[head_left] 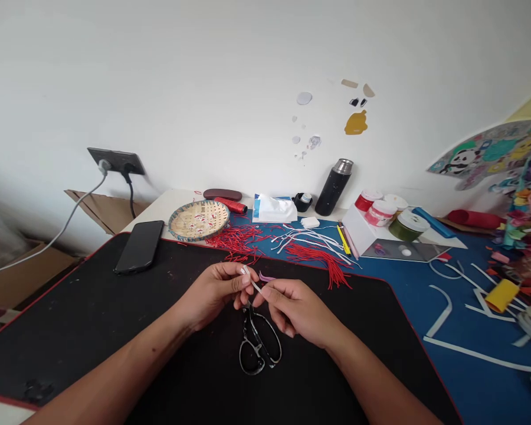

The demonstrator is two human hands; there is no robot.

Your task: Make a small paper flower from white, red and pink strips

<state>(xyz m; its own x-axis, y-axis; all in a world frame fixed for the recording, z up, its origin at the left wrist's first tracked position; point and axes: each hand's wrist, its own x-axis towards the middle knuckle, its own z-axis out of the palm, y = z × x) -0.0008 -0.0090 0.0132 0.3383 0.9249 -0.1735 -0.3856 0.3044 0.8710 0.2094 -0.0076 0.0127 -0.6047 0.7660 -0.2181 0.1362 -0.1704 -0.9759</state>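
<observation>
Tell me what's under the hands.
Scissors lie on the black mat, below the left hand and right hand. The scissors' tips and the mat directly beneath the palms are hidden by the hands.

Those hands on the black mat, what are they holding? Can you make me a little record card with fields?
left hand: pinching the white strip
right hand: pinching the same strip
below hands: black-handled scissors
under them: black desk mat
beyond: red strands, woven basket, phone
</observation>
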